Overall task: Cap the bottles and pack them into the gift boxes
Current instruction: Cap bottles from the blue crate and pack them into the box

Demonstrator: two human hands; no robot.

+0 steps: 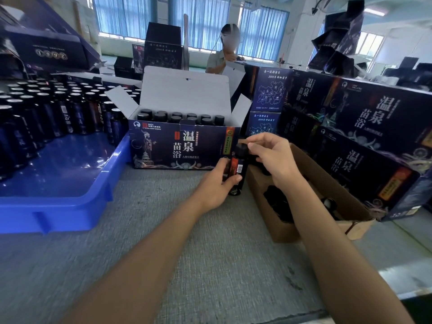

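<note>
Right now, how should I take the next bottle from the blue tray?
Probably by its top, reaching down from above: the bottles stand upright and packed tight in the tray, so only their upper ends are free.

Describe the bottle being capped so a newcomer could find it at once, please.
Find the open gift box mid-table, white flaps raised. At its front right corner the left hand grips a dark bottle upright while the right hand pinches its black cap. Unlike the bottles in the tray and box, it alone is in hands.
</note>
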